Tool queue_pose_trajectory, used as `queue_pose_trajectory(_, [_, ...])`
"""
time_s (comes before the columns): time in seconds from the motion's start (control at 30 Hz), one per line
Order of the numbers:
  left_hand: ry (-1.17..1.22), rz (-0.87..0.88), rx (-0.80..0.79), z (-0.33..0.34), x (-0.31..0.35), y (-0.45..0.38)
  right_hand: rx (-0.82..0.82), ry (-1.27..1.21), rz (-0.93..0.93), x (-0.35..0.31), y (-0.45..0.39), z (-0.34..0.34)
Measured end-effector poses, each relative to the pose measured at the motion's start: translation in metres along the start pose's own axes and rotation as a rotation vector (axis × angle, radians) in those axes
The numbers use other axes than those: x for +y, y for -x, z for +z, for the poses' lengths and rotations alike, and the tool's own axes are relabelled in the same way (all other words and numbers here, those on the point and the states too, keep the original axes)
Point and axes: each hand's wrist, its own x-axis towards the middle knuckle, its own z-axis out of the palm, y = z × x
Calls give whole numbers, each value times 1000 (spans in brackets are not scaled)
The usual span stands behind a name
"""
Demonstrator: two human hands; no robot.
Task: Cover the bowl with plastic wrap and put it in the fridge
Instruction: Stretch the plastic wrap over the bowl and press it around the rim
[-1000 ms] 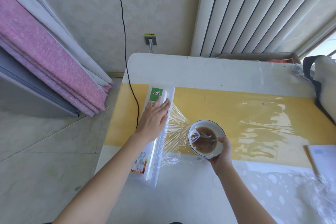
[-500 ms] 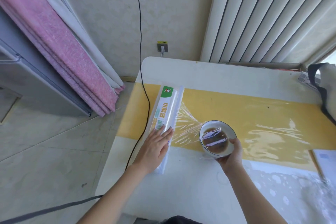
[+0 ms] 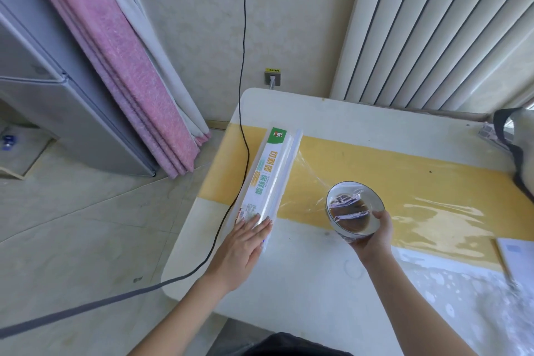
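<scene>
Holding the bowl tilted above the table, the right hand cups it from beneath with the thumb over the near rim, while plastic wrap stretches taut from its mouth back to the cutter box. The left hand lies flat with straight fingers pressing the box's near end, gripping nothing. The bowl looks ceramic, so probably rigid, breakable and weighted by its dark liquid; it is best supported under the base and kept level. The film is thin, clingy and easily torn or bunched, so it wants pulling by its free edge, though whether it is already cut from the roll cannot be told here. Against the frame a second earlier, the left hand has slid from the box's far end down to its near end, and the bowl sits further from the box. The grey fridge stands left, well apart.
</scene>
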Motion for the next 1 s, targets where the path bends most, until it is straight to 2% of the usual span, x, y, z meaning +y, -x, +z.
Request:
queue_pose_trajectory(0.33, [-20,14,55,2,4,23,-20,-129,-26,-12,8,-13])
queue_pose_trajectory(0.47, [-5,36,169,-7,8,13,-19,-121,-28,-16,13,-20])
queue_pose_trajectory(0.57, [61,-23,276,-15,19,0,-24,-114,-27,-18,18,-21])
queue_pose_trajectory(0.7, [161,-38,372,-31,49,-38,-45,-10,-61,-21,26,-18])
queue_pose_trajectory(0.77, [254,-20,328,-37,72,-65,-71,31,-77,-22,30,-16])
queue_pose_trajectory(0.87, [426,-22,177,-34,100,-103,-116,67,-97,-26,38,-13])
queue_pose_trajectory(1.0, [624,-154,137,-29,111,-132,-135,42,-119,-32,45,-16])
